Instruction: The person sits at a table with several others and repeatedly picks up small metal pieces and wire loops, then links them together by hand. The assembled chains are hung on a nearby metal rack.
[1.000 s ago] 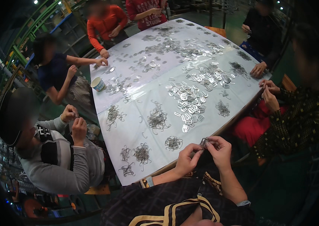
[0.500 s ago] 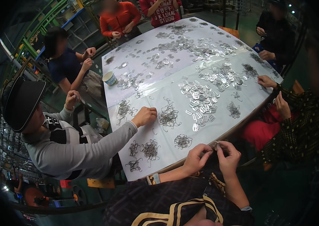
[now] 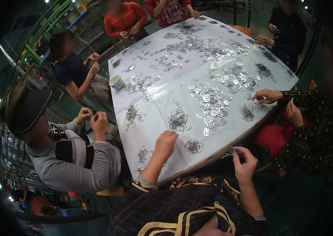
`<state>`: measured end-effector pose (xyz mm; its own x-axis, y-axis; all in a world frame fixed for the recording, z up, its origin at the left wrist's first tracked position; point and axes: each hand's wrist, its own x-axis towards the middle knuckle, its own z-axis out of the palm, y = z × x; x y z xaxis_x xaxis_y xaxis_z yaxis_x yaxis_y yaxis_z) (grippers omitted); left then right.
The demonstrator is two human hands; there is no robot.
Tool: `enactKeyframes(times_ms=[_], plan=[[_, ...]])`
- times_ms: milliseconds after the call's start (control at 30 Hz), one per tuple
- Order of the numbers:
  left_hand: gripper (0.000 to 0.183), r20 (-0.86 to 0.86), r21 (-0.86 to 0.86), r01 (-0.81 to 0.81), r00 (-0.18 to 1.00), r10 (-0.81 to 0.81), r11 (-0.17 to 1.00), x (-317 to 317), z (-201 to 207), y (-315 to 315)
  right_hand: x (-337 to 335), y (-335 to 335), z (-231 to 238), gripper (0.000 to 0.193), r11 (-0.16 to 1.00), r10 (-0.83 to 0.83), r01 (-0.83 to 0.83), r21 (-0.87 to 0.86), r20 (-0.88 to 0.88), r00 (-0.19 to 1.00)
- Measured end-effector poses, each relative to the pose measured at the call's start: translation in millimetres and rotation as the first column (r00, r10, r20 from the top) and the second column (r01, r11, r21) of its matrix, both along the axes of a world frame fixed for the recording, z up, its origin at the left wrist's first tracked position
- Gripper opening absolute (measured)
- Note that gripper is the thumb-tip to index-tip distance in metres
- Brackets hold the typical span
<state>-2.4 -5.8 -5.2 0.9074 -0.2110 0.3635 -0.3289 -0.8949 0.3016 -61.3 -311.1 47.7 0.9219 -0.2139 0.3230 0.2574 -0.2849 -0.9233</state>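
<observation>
My left hand point(image 3: 165, 144) is over the table at the near edge of a pile of thin bent wire hooks point(image 3: 179, 120). Its fingers are curled together and point down, so whatever is in them is hidden. To the right, just past the table's near edge, my right hand point(image 3: 245, 165) pinches a few small shiny metal pieces point(image 3: 229, 152) between thumb and fingers; their exact shape is too small to tell. A smaller heap of wire hooks point(image 3: 194, 146) lies between my hands. Beyond it spreads a pile of flat slotted silver buckles point(image 3: 213, 102).
A white-covered table point(image 3: 150, 118) carries several more hook and buckle heaps. A paper cup point(image 3: 116, 82) stands at its left edge. Co-workers surround it: a person in grey point(image 3: 76, 157) at left, a patterned sleeve point(image 3: 311, 118) at right with one hand over the table, others beyond.
My left hand has parted from the right and moved left and up over the table to the hooks. My right hand stays nearly in place. The left co-worker's hand has withdrawn from the table.
</observation>
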Motion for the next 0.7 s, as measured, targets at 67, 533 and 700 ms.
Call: enactKeyframes(times_ms=[67, 533, 700], plan=[[0.015, -0.081, 0.215, -0.024, 0.996, 0.043, 0.976, 5.2, -4.2, 31.5, 0.7, -2.8, -3.2, 0.016, 1.0, -0.012, 0.012, -0.002, -0.004, 1.0], [0.005, -0.251, 0.477, 0.085, 0.967, 0.043, 0.875, 33.2, -10.7, 39.8, 8.2, -20.8, -19.5, 0.013, 0.992, -0.12, 0.12, -0.037, 0.003, 0.993], [0.004, -0.153, -0.306, 0.064, 0.981, -0.115, 0.95, 15.9, 20.3, -34.7, 2.2, -24.2, -23.1, 0.013, 0.991, -0.112, 0.11, -0.075, -0.026, 0.993]])
